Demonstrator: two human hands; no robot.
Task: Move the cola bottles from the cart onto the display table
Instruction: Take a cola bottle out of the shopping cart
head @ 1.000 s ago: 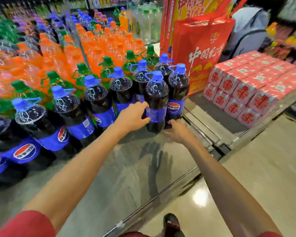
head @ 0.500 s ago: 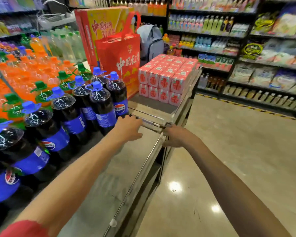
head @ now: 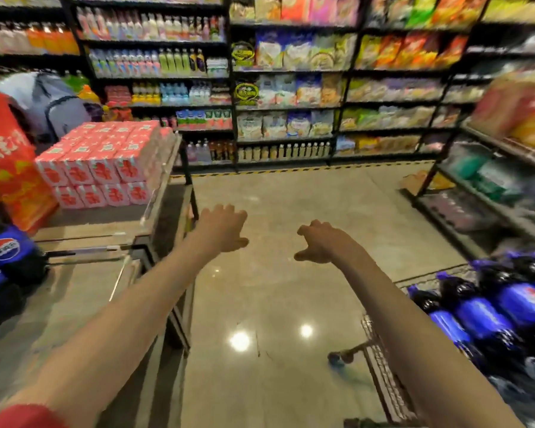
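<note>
Dark cola bottles with blue labels and caps (head: 488, 316) lie stacked in the wire cart (head: 380, 375) at the lower right. The grey display table (head: 84, 304) fills the lower left, with cola bottles (head: 3, 257) standing at its left edge. My left hand (head: 221, 228) and my right hand (head: 320, 242) hang in the air over the floor between table and cart. Both are empty, fingers spread and relaxed. The view is blurred by motion.
Pink drink cartons (head: 105, 163) are stacked on the table's far end, next to a red bag (head: 7, 162) and a grey backpack (head: 50, 100). Stocked shelves (head: 291, 88) line the back and a low rack (head: 482, 193) stands at the right. Shiny floor (head: 275, 304) lies between.
My view has swung right from the table toward the cart. Both hands have left the cola bottles on the table and now hover over the floor, empty.
</note>
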